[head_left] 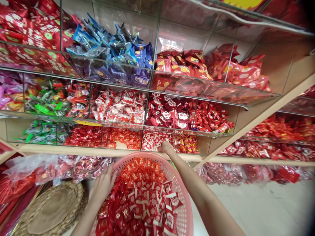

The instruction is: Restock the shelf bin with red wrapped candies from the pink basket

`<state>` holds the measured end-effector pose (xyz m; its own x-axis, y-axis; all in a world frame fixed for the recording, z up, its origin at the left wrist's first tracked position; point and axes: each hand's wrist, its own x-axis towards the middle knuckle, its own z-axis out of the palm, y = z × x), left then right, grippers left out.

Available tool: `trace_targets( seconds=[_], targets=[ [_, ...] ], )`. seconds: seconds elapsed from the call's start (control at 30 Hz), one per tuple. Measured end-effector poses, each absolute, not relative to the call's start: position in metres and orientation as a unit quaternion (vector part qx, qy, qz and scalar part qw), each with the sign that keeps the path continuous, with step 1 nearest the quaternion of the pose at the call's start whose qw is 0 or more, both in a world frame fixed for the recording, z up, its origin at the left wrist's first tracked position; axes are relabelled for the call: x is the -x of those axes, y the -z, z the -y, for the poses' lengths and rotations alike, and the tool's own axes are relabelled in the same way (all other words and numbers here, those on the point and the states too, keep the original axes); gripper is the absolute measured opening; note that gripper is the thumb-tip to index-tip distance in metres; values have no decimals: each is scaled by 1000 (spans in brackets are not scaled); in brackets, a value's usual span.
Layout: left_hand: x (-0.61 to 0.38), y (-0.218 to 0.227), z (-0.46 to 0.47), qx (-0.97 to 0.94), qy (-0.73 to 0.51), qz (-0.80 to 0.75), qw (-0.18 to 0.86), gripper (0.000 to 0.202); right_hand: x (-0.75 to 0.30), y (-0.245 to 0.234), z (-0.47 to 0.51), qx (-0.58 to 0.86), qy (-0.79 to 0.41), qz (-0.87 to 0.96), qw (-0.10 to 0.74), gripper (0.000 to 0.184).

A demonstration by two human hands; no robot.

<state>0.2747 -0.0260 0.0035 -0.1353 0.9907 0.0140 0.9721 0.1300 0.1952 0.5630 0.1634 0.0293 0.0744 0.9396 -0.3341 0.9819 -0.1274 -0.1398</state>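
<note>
A pink plastic basket [180, 183] full of red-and-white wrapped sweets [144, 196] sits below me at the centre. My left hand [103, 185] grips the basket's left rim, fingers curled over the edge. My right hand [166, 147] reaches over the basket's far rim into a low clear bin of red-and-white sweets [154, 139]. Its fingers are buried among the sweets, so I cannot see whether they hold any.
Tiered clear display bins [152, 90] hold blue sweets [115, 49], red packets [187, 64] and green sweets [46, 105]. A wooden shelf edge [73, 151] runs below them. A woven mat [51, 209] lies lower left. Bagged sweets [49, 168] sit under the shelf. Pale floor [265, 209] shows at right.
</note>
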Motion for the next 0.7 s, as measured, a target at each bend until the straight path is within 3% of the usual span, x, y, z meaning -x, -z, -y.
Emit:
trace_targets(
  seconds=[0.27, 0.47, 0.7],
  targets=[
    [-272, 2, 26, -663, -95, -742, 33, 51, -566, -34, -160, -723, 175, -665, 64, 34],
    [-275, -3, 25, -655, -73, -751, 38, 52, -573, -72, -146, -695, 171, -697, 52, 29],
    [-273, 1, 24, -659, -76, -748, 32, 53, -591, -91, -58, -502, 191, -839, -87, 18]
  ],
)
